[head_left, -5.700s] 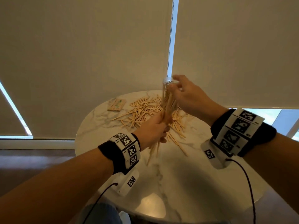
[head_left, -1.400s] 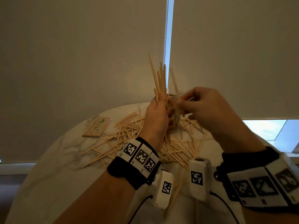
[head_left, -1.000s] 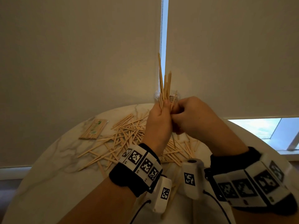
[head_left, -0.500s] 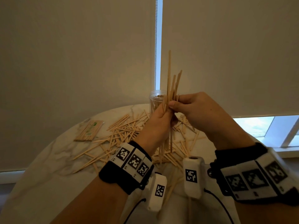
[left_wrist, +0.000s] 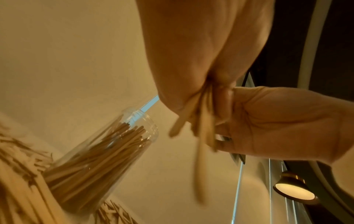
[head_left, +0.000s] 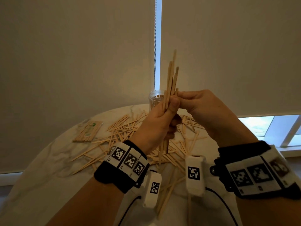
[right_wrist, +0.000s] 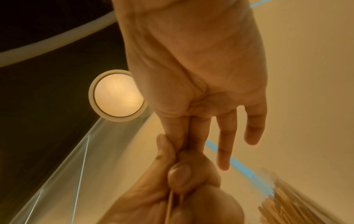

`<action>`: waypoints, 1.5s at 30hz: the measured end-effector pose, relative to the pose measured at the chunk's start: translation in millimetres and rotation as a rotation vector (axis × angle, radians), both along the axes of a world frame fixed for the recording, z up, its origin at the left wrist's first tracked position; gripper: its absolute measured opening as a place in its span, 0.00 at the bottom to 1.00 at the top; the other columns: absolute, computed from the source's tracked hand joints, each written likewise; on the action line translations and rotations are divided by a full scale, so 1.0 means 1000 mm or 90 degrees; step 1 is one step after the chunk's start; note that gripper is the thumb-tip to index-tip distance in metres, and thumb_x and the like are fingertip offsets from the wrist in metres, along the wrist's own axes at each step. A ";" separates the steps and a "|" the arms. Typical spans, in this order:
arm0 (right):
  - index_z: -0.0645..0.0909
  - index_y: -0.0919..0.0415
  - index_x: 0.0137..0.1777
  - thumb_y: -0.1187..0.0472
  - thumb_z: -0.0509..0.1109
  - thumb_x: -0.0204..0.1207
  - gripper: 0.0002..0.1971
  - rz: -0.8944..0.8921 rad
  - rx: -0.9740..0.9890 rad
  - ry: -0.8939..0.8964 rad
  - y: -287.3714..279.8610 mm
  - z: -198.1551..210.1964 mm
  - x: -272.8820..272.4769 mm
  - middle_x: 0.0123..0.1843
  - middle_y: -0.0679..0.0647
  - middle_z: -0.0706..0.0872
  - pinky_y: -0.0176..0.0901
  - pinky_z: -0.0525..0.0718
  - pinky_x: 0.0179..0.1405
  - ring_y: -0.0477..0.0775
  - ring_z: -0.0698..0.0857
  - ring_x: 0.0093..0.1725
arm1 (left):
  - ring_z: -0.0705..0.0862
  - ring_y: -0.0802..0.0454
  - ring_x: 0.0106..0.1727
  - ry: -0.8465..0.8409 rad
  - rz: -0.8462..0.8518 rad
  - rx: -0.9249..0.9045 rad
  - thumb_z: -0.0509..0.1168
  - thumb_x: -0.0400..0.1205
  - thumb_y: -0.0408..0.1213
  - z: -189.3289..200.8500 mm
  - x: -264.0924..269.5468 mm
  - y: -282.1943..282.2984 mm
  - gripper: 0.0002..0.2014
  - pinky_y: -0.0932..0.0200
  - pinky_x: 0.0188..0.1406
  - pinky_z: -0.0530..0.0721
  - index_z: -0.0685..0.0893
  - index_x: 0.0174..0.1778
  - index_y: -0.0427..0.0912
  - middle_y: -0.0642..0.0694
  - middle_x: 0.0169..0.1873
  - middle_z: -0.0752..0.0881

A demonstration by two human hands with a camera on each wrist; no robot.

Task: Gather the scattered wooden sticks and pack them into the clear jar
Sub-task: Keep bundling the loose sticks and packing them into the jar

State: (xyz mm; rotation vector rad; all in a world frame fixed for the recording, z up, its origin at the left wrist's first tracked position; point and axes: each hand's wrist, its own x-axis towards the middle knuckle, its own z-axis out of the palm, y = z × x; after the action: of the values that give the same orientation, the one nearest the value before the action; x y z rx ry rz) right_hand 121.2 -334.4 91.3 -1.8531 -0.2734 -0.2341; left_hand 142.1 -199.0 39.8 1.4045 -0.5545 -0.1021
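Item: bundle of wooden sticks (head_left: 171,82), held upright above the table (head_left: 40,185), just in front of the jar mouth.
Handling, judged: light, thin and stiff, but each stick snaps easily if bent. Smooth wood, so sticks slide against one another and fan out when the squeeze slackens.
Where to hold, judged: around the middle of the bundle, ends free, so the lower ends can be squared and steered into the opening.
Left hand (head_left: 156,126): fingers and thumb curled tight around the middle of the bundle. Stick ends show above the thumb and below the fist.
Right hand (head_left: 203,108): thumb and first fingers pinch the bundle just above the left thumb; the last two fingers (right_wrist: 254,130) are straight and free, touching nothing.
Clear jar (head_left: 155,99): upright on the far side of the table, behind the left hand, open at the top. The left wrist view shows it already well filled with sticks standing on end (left_wrist: 95,154).
Scattered sticks (head_left: 123,132): many lie crossed in a loose heap on the table between the jar and the wrists; a few lie nearer, under the wrist cameras.
Stick packet (head_left: 88,131): flat on the table, left of the heap, apart from it.
Risk, judged: uneven ends may catch on the jar rim.
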 end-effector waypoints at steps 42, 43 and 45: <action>0.83 0.48 0.67 0.41 0.51 0.88 0.23 -0.116 -0.257 -0.172 0.000 0.023 -0.021 0.62 0.44 0.87 0.48 0.80 0.65 0.41 0.82 0.58 | 0.66 0.58 0.21 -0.123 -0.033 0.157 0.61 0.88 0.41 0.003 -0.010 -0.006 0.13 0.64 0.21 0.68 0.74 0.38 0.42 0.54 0.22 0.73; 0.85 0.49 0.65 0.40 0.51 0.87 0.24 -0.060 -0.284 -0.119 0.004 0.020 -0.022 0.57 0.43 0.89 0.49 0.81 0.64 0.41 0.85 0.55 | 0.67 0.58 0.21 -0.132 -0.010 0.156 0.60 0.89 0.38 0.004 -0.010 -0.007 0.13 0.64 0.21 0.69 0.75 0.37 0.43 0.53 0.23 0.74; 0.83 0.47 0.68 0.39 0.52 0.87 0.23 -0.010 -0.262 -0.115 0.012 0.015 -0.021 0.51 0.41 0.88 0.50 0.84 0.61 0.41 0.86 0.53 | 0.70 0.58 0.22 -0.132 0.033 0.136 0.59 0.90 0.38 0.005 -0.009 -0.006 0.13 0.64 0.22 0.70 0.79 0.39 0.44 0.53 0.23 0.76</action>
State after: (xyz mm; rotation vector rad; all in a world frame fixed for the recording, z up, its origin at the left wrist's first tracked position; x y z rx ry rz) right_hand 100.1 -322.2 106.7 -2.2448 -0.4598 -0.3790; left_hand 133.0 -205.1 45.3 1.6480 -0.6939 0.0267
